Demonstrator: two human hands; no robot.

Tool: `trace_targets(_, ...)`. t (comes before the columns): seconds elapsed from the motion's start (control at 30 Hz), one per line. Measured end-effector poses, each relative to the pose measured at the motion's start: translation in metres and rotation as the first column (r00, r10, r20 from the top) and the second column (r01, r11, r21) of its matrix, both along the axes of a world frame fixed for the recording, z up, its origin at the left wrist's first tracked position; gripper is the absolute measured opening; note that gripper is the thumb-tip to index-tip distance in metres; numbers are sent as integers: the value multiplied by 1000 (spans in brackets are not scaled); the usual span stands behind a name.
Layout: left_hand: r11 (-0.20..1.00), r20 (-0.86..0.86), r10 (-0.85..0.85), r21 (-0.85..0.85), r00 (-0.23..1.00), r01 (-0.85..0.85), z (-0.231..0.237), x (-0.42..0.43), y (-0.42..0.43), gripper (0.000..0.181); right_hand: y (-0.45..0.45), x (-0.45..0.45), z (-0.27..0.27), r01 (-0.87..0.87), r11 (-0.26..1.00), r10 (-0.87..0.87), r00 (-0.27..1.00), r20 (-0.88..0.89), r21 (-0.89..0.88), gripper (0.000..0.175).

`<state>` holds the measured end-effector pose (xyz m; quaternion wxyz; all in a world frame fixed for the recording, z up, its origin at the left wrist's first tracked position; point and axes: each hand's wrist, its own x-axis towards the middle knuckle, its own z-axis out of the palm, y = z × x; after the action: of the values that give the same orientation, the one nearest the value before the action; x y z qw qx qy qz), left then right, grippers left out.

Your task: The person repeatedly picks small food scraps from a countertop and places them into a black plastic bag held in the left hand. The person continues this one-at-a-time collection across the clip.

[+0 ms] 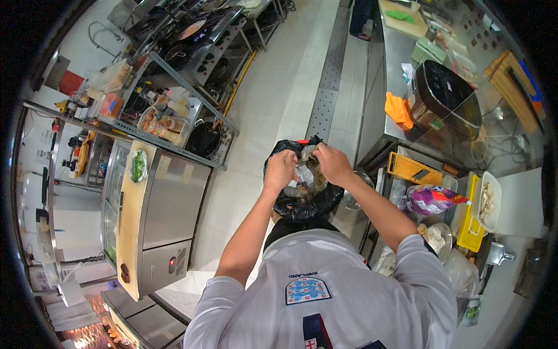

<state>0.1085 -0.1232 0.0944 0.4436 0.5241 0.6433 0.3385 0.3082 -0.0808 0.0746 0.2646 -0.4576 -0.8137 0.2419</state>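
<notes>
A black plastic bag (305,210) lines an upright bin on the floor in front of me, its mouth spread wide. Inside lie crumpled white paper (304,175) and wet-looking food waste in clear plastic. My right hand (335,165) pinches a crumpled clear plastic bag (309,152) over the far side of the opening. Across from it, my left hand (280,171) has its fingers curled above the left part of the mouth; whatever lies between those fingertips is hidden. A bit of red (301,141) shows at the far rim.
A steel counter (375,102) holding a black-lidded cooker (442,87) runs along the right. Beside my right forearm sits a glass bowl (355,196). A refrigerated counter (174,205) and metal rack (192,94) line the left. Another person's leg (361,19) stands farther up the aisle.
</notes>
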Motion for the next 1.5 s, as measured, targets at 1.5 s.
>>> trace_targets(1.5,956,-230,-46,273,972,110,-24,5,-16,24,15,4,-8,-119,814,-195,866,-461,-569,37)
